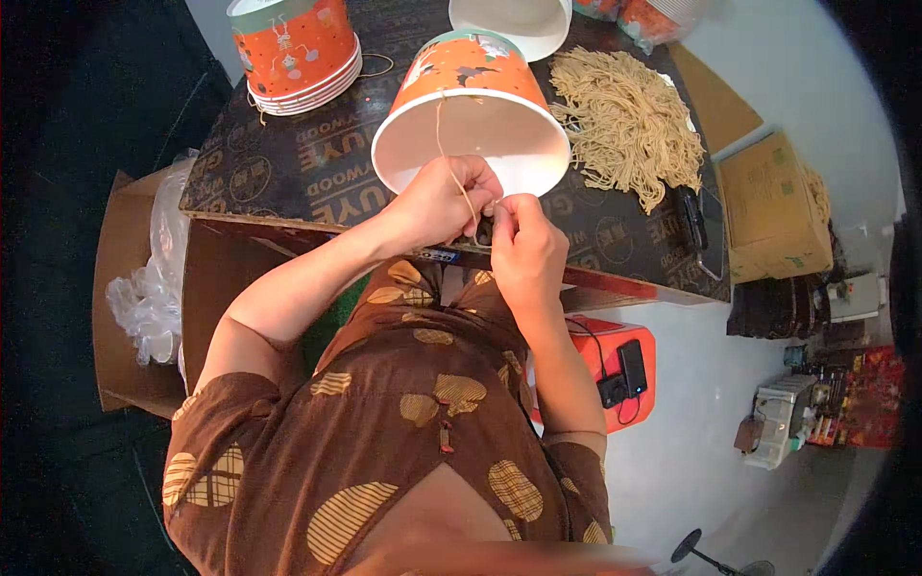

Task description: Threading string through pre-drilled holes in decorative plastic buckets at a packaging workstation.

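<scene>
An orange paper bucket [471,106] lies on its side on the dark wooden table [298,163], its white open mouth facing me. A thin tan string [444,130] runs from the bucket's rim down into my hands. My left hand [444,200] is closed around the string just in front of the bucket's mouth. My right hand [523,245] pinches the same string beside it, fingertips touching the left hand's. Both hands sit at the table's near edge.
A stack of orange buckets [296,48] stands at the table's far left, a white bucket [514,21] behind. A heap of tan strings [626,120] lies to the right. A cardboard box with clear plastic [144,288] is at left, a brown carton [773,211] right, a red stool with a phone [624,370] below.
</scene>
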Demonstrator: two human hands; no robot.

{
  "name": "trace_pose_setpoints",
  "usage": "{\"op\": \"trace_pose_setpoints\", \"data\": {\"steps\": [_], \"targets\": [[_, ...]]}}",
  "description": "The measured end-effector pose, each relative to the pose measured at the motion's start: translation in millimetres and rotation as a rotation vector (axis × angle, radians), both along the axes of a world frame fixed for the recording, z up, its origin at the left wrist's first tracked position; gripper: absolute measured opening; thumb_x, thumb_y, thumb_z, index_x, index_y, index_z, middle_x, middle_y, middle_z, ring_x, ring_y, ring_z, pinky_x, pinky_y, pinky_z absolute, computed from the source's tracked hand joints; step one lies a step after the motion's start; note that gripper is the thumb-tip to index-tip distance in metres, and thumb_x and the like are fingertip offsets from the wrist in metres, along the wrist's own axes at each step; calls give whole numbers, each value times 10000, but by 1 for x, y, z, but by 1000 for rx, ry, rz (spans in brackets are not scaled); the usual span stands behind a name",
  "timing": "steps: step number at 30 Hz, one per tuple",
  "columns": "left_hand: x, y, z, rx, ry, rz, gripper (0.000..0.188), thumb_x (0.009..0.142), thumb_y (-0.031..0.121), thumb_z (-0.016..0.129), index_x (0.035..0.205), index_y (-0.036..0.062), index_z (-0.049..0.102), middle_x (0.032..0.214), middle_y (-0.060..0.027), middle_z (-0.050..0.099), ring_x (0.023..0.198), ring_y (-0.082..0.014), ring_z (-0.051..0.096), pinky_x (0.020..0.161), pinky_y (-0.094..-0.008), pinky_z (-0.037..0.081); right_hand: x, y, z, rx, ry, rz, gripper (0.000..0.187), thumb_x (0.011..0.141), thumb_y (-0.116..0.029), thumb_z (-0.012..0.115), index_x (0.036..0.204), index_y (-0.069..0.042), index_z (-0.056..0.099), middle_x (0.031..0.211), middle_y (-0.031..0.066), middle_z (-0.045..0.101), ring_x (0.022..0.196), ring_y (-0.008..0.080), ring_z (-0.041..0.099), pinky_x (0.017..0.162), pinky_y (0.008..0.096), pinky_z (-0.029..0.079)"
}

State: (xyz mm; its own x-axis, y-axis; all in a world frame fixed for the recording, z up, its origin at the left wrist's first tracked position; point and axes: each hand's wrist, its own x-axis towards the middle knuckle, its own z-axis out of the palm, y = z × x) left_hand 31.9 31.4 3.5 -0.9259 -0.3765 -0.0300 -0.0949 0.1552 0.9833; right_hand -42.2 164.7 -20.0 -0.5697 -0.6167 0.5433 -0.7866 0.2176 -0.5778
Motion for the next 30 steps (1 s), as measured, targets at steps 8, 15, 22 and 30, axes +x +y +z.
{"op": "trace_pose_setpoints", "data": {"steps": [8,15,22,30], "targets": [[4,-4,-2,14,28,9,131,893,10,491,907,-36,613,708,-63,586,574,-138,571,513,-295,459,-6,-4,-3,7,6,-2,75,860,-57,603,882,-30,537,696,181,631,637,384,633,563,471,482],[7,-3,-9,-535,193,57,97,773,-2,599,857,-50,611,819,-203,614,803,-354,632,699,-415,493,-5,-5,-2,-22,4,20,76,846,-37,603,864,-32,529,677,171,625,629,381,632,559,474,479],[4,-4,-16,-568,200,52,46,761,-27,615,753,-13,572,799,-165,575,760,-308,605,666,-389,482,-1,-6,2,29,55,-32,101,846,-58,613,877,-52,518,662,168,621,612,372,632,546,474,483],[4,-4,-16,-514,215,60,49,766,-6,587,727,-34,589,820,-226,603,764,-389,621,669,-429,493,-1,-4,0,64,165,-4,108,836,-78,637,864,-60,535,715,148,621,611,356,627,533,440,492]]}}
